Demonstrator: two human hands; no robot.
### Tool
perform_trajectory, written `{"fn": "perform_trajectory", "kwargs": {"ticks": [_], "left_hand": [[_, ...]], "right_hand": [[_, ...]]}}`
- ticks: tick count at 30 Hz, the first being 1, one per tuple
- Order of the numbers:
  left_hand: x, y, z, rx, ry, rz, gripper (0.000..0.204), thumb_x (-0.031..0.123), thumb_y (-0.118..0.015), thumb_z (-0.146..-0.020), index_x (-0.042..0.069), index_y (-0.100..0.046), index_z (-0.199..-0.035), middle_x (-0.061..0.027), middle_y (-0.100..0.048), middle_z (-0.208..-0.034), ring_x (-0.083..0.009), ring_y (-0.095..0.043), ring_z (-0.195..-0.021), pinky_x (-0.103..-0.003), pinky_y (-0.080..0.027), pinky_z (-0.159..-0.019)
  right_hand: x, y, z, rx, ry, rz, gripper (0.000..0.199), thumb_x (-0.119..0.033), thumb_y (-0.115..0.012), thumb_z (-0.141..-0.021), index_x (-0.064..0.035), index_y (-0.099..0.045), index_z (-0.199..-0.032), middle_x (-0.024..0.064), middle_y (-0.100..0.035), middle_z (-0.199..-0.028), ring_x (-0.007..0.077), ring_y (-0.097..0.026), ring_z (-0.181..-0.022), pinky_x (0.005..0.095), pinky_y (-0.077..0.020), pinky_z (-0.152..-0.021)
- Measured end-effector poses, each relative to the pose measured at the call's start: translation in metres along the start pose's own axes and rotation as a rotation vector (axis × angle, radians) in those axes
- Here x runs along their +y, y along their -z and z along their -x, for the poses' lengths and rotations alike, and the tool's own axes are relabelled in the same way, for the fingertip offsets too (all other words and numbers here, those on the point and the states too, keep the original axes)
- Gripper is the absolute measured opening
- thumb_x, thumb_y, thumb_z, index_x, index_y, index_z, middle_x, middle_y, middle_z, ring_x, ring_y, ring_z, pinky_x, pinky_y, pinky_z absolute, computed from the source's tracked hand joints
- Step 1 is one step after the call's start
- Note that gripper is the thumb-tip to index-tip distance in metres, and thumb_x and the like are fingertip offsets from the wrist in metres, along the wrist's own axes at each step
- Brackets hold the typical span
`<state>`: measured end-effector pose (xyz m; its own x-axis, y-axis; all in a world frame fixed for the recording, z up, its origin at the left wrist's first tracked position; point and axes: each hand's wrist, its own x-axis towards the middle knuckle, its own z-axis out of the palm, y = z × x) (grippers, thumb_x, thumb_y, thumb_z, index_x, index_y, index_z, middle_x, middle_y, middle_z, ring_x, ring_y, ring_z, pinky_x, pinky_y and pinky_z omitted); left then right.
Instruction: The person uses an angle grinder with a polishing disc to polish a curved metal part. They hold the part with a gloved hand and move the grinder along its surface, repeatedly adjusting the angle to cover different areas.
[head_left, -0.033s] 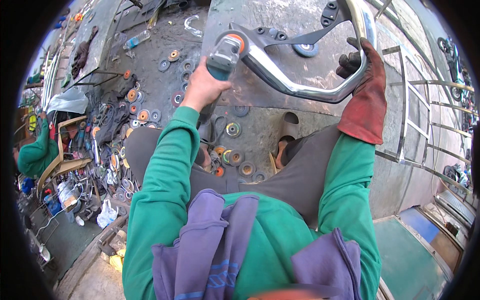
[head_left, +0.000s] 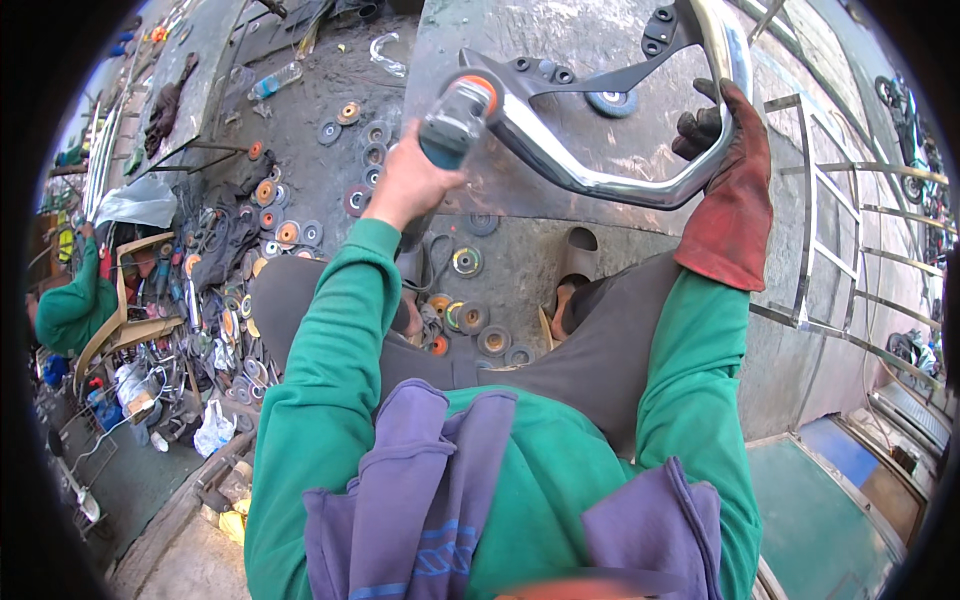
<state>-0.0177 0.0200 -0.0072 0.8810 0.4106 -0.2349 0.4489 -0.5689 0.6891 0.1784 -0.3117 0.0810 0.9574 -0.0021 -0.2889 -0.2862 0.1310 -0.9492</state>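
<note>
My left hand [head_left: 405,185], bare, grips a teal angle grinder [head_left: 455,120] whose orange-centred disc end lies against a curved shiny metal tube [head_left: 600,180]. My right hand [head_left: 725,160] wears a red and dark leather glove and is closed around the tube's right bend. A black bracket [head_left: 600,75] with round holes is fixed inside the tube's curve. The tube lies over a rusty steel plate [head_left: 560,30]. Below the plate, between my knees, I see my foot [head_left: 570,300].
Several used grinding discs [head_left: 280,230] litter the ground to the left and between my legs. A plastic bottle [head_left: 275,80] lies at upper left. Another person's green sleeve [head_left: 70,300] shows at the left among tools. A metal railing frame [head_left: 850,250] stands on the right.
</note>
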Motion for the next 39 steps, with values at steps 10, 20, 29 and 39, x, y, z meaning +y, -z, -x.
{"fn": "perform_trajectory", "kwargs": {"ticks": [10, 20, 29, 39], "left_hand": [[-0.022, 0.028, -0.007, 0.180, 0.089, 0.573, 0.056, 0.005, -0.090, -0.070, -0.001, -0.065, -0.120, -0.0070, -0.073, -0.104, -0.0178, -0.071, -0.089, -0.033, -0.059, -0.082], [-0.033, 0.065, 0.026, 0.203, 0.080, 1.055, 0.036, -0.001, -0.084, -0.079, 0.002, -0.069, -0.111, -0.0059, -0.073, -0.098, -0.0191, -0.073, -0.084, -0.036, -0.060, -0.074], [-0.036, 0.048, 0.074, 0.139, 0.036, 1.016, 0.043, 0.001, -0.084, -0.079, 0.002, -0.067, -0.119, -0.0051, -0.071, -0.100, -0.0180, -0.071, -0.086, -0.035, -0.059, -0.080], [-0.030, 0.022, 0.083, 0.179, -0.025, 0.543, 0.067, 0.012, -0.092, -0.068, -0.002, -0.062, -0.126, -0.0113, -0.074, -0.114, -0.0221, -0.072, -0.102, -0.035, -0.057, -0.094]], "right_hand": [[0.024, 0.029, -0.035, -0.021, -0.312, -0.183, 0.067, -0.055, -0.069, -0.097, 0.0068, -0.062, -0.122, 0.0209, -0.069, -0.095, 0.0421, -0.075, -0.091, 0.0588, -0.0656, -0.077], [0.064, 0.016, 0.012, -0.201, -0.076, -0.951, 0.096, -0.067, -0.050, -0.100, 0.0100, -0.037, -0.155, 0.0350, -0.049, -0.151, 0.0529, -0.051, -0.139, 0.0696, -0.0473, -0.114], [0.067, 0.007, 0.039, -0.037, -0.102, -0.870, 0.050, -0.036, -0.058, -0.106, 0.0036, -0.059, -0.136, 0.0125, -0.070, -0.100, 0.0266, -0.068, -0.083, 0.0443, -0.0618, -0.077], [0.050, 0.045, 0.062, -0.391, -0.279, -0.850, 0.035, -0.028, -0.057, -0.108, -0.0130, -0.069, -0.138, -0.0159, -0.055, -0.061, 0.0032, -0.057, -0.053, 0.0278, -0.0435, -0.052]]}}
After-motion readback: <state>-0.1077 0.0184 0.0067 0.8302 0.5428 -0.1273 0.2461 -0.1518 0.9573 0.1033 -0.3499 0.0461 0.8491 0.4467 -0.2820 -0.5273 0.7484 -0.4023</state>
